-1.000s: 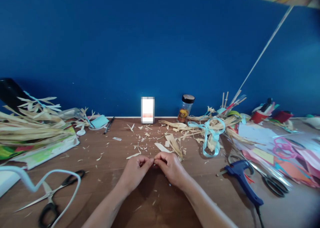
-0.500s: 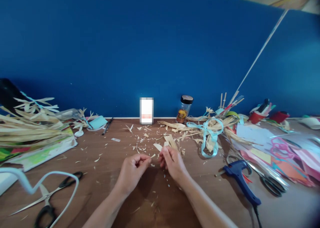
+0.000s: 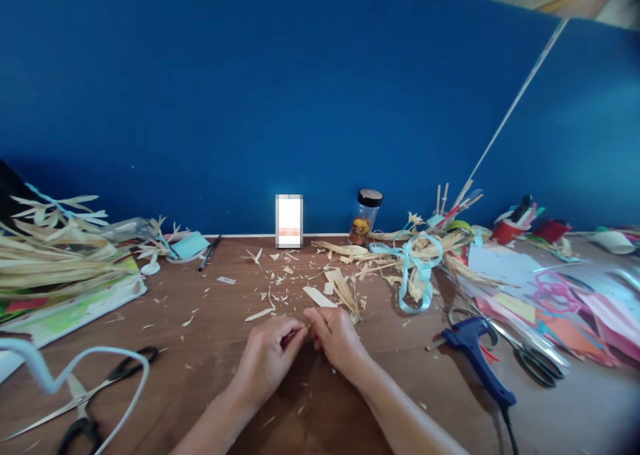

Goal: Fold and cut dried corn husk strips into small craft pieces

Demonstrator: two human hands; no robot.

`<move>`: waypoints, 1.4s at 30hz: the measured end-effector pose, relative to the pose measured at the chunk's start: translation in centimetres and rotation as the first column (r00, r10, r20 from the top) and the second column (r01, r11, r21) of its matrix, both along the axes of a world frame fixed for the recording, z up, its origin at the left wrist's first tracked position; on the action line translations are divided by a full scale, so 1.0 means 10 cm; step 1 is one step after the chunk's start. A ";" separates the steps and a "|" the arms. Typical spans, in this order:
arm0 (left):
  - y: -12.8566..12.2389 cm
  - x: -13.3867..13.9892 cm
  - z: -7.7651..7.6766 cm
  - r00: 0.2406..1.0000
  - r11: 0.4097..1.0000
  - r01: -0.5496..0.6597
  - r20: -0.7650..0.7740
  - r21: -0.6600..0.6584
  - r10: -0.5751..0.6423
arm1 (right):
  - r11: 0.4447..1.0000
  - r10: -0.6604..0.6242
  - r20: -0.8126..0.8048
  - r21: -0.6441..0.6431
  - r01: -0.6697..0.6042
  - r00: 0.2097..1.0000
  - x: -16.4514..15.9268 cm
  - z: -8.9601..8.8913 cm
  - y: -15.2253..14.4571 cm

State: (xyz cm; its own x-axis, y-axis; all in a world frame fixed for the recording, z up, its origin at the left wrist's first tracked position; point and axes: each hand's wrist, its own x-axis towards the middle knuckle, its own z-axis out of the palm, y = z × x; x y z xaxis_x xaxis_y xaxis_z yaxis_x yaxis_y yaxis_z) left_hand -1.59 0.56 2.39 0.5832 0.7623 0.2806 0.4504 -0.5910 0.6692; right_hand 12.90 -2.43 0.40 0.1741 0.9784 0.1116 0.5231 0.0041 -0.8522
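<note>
Near the middle of the table, my left hand [image 3: 273, 355] is closed in a pinch, thumb against forefinger, on a small thin strip of dried husk that its fingertips mostly hide. My right hand [image 3: 337, 342] is closed as well, its thumb and forefinger touching or almost touching the left fingertips. Whatever is between the right fingers cannot be made out. Just beyond the right hand lie a flat pale husk piece [image 3: 319, 298] and a wider folded husk strip [image 3: 344, 292]. Another narrow husk sliver [image 3: 259, 314] rests beyond the left hand, among scattered shavings.
Black-handled scissors [image 3: 83, 398] and a pale blue cable [image 3: 143, 382] lie at left, below a husk bundle [image 3: 55, 272]. A blue glue gun [image 3: 477, 355], more scissors [image 3: 540, 365], blue ribbon [image 3: 420, 275] and coloured paper [image 3: 575, 335] are at right. A lidded jar [image 3: 367, 218] stands behind.
My right hand has moved left and toward me, bringing its fingertips to the left hand's. The pale husk pieces beyond it are more exposed. The view has shifted slightly.
</note>
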 end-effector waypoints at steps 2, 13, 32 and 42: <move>0.02 0.00 0.02 1.000 0.999 -0.008 -0.005 -0.043 0.008 | 1.000 0.002 -0.027 -0.003 -0.002 1.000 0.01 -0.01 0.00; 0.13 -0.07 0.04 1.000 0.979 -0.006 -0.010 -0.202 0.004 | 0.999 0.011 -0.170 -0.029 -0.016 0.985 0.04 0.03 0.00; 0.18 -0.10 -0.01 0.992 0.918 -0.111 0.016 -0.381 0.126 | 0.992 0.108 -0.061 0.069 -0.104 0.992 0.12 0.09 0.02; 0.19 -0.09 0.00 0.994 0.880 -0.036 0.073 -0.474 0.080 | 0.989 0.070 0.072 0.124 -0.079 0.995 0.09 0.09 0.03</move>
